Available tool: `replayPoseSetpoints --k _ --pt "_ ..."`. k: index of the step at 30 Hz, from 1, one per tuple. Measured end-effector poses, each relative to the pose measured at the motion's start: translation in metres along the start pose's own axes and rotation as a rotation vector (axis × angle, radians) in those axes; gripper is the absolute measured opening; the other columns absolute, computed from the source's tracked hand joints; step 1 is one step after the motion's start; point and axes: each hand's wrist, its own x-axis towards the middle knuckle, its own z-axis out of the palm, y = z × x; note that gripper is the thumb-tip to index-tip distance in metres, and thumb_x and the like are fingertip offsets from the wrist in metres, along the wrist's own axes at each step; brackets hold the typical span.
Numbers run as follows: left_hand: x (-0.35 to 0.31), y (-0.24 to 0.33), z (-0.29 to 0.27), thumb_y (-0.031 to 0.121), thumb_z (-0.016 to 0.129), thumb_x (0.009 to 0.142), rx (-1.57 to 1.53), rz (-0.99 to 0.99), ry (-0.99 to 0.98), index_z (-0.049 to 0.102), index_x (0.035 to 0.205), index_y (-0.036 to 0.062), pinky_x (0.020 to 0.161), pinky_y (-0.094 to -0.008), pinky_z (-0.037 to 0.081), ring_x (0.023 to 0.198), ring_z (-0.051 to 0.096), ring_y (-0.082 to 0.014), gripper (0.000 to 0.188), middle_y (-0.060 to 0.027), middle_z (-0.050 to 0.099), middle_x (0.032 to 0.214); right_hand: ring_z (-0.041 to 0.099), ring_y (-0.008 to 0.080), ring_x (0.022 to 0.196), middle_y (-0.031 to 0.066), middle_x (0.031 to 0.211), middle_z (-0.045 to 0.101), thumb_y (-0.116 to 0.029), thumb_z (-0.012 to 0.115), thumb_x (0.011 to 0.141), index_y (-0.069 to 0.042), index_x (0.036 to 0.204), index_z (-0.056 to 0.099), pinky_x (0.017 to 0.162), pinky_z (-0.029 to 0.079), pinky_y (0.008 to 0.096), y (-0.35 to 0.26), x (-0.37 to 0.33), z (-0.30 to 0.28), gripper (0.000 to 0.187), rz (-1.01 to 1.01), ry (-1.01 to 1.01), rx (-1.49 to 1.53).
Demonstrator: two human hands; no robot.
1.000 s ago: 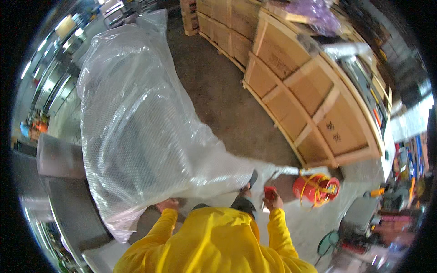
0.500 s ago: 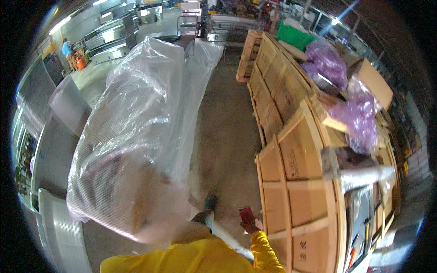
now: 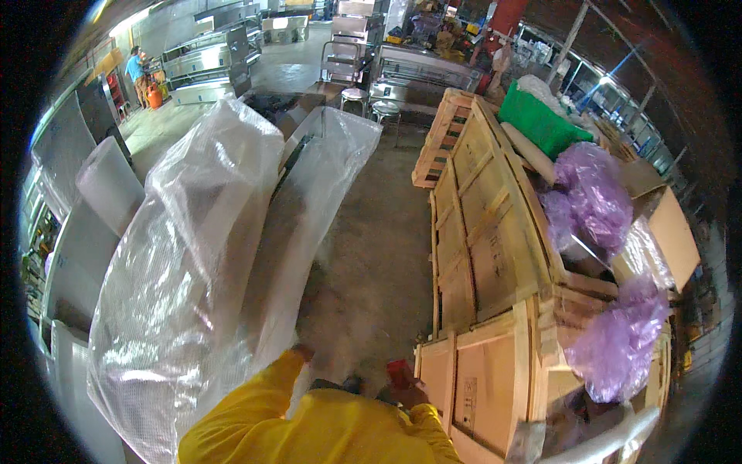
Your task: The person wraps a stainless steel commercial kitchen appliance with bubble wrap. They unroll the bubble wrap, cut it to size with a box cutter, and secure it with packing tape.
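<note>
A big sheet of clear bubble wrap (image 3: 185, 255) drapes over a long bulky thing on my left, and one loose flap (image 3: 309, 201) hangs along the aisle side. My left hand (image 3: 304, 353) is at the flap's near lower edge, arm stretched forward in a yellow sleeve. Its fingers are too small and dark to make out, so a grip on the wrap cannot be confirmed. Low and right of centre, my right hand (image 3: 411, 395) is closed round a small red block-shaped object (image 3: 399, 374), held beside the near wooden crate (image 3: 483, 379).
A long wooden crate (image 3: 487, 224) lines the aisle's right side. Purple plastic wrap (image 3: 595, 193), an open carton (image 3: 672, 232) and a green container (image 3: 541, 120) lie on top. A bubble wrap roll (image 3: 110, 184) stands at left. Far off, a person (image 3: 137, 77) stands near an orange cylinder (image 3: 154, 97).
My view has tilted up and shifted. My left arm now shows, reaching forward to the wrap's edge. The wrap has changed shape, with a dark gap opened at its far end. The red object stays in my right hand.
</note>
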Motion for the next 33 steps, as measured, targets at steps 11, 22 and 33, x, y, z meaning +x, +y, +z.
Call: replayPoseSetpoints --k 11,22,33 --pt "0.314 0.218 -0.176 0.033 0.056 0.088 -0.143 0.316 0.284 0.066 0.105 0.0102 0.092 -0.0431 0.047 0.102 0.061 -0.0313 0.03 -0.016 0.066 0.104 0.065 0.028 0.084 0.0118 0.099 0.067 -0.033 0.069 0.077 -0.006 0.131 0.051 0.077 0.053 0.0369 -0.021 0.291 -0.173 0.063 -0.207 0.293 0.353" --pt "0.338 0.212 -0.519 0.022 0.061 0.09 -0.275 -0.072 1.512 0.07 0.099 0.0037 0.07 -0.0376 0.052 0.085 0.068 -0.0347 0.022 -0.021 0.068 0.093 0.064 0.0253 0.095 0.0155 0.117 0.062 -0.014 0.075 0.072 -0.003 0.141 0.044 0.085 0.051 0.0347 -0.173 0.642 -0.434 0.077 -0.635 0.319 0.382" --pt "0.363 0.072 -0.725 0.043 0.054 0.089 0.142 -1.456 1.544 0.049 0.135 0.0053 0.102 -0.0485 0.04 0.122 0.051 -0.0364 0.06 -0.0178 0.047 0.14 0.056 0.0334 0.114 0.0194 0.132 0.052 -0.017 0.079 0.067 -0.006 0.149 0.027 0.095 0.046 0.0399 -0.322 0.898 -0.484 0.098 -0.582 0.198 0.226"
